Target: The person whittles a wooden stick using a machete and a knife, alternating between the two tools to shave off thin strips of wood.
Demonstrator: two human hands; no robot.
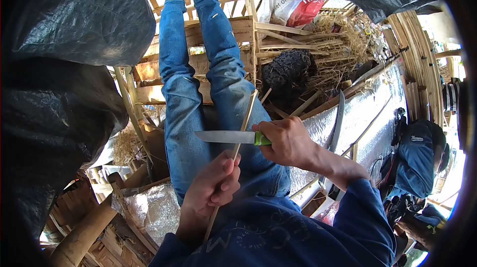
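Observation:
My left hand (213, 185) is closed around a thin bamboo strip (247, 113), which slants across my lap from my belly up over one thigh. In my right hand (288, 140) is a knife (223, 136) with a bright green handle, its blade pointing left. The blade crosses the strip a little above my left fist. Both hands are over my legs in blue jeans (181, 118), stretched out in front of me.
A long curved blade (339, 120) lies on silver foil sheeting (367, 118) to my right. Beyond are a black lump (288, 70), straw and split bamboo (328, 50). Dark plastic sheeting (74, 18) hangs at the left. A dark blue bag (416, 157) sits at far right.

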